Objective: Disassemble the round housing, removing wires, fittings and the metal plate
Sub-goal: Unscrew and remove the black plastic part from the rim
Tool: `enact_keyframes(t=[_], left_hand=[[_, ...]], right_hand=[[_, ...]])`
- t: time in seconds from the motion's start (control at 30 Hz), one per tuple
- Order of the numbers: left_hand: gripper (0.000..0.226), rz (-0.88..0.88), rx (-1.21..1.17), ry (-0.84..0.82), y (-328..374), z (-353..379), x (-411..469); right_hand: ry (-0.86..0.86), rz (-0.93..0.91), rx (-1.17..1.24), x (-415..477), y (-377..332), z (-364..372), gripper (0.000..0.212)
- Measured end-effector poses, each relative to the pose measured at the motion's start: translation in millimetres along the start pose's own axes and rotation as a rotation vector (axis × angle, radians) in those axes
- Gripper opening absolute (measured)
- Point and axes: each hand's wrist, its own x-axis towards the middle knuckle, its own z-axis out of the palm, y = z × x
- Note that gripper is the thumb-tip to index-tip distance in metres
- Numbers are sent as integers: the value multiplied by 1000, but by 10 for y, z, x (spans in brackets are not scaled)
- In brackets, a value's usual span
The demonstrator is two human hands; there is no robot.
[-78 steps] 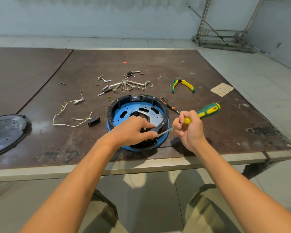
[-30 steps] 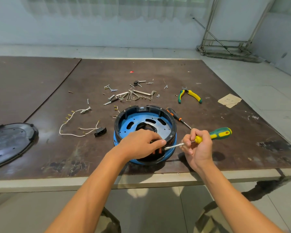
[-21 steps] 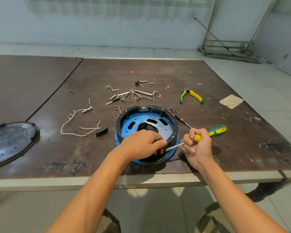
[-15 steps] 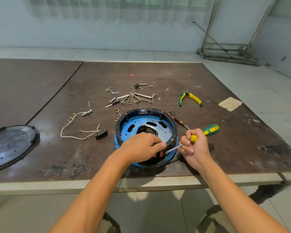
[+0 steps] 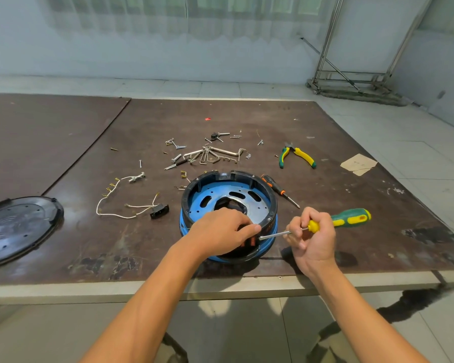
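Blue-shelled round housing, black plastic ring on top, perforated blue metal plate inside, sits near the desk front edge. Over its near rim the left hand curls, gripping. The right hand grips a green-yellow screwdriver, steel shaft touching the housing's near wall. Thin white wires lie to the left.
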Motion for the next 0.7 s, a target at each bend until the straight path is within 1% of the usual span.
enact_keyframes(t=[0.1,0.2,0.33,0.4,0.47,0.6,0.7], left_hand=[[46,-2,-13,20,-6,8,-2],[45,1,-14,37,-3,8,0],[45,7,-7,52,-1,5,-9],[46,14,3,49,-5,-1,-15],[48,36,12,39,-5,-6,-26],[69,78,102,23,1,-8,-46],[76,77,125,37,-13,18,-38]], right_hand=[[69,132,0,47,-31,30,33],[126,226,10,92,-44,72,30],[137,268,17,112,-37,88,31],[121,213,19,90,-18,66,32],[81,106,21,51,4,38,34],[-36,-102,-55,-38,-20,46,29],[-106,-235,-170,-90,-74,90,31]])
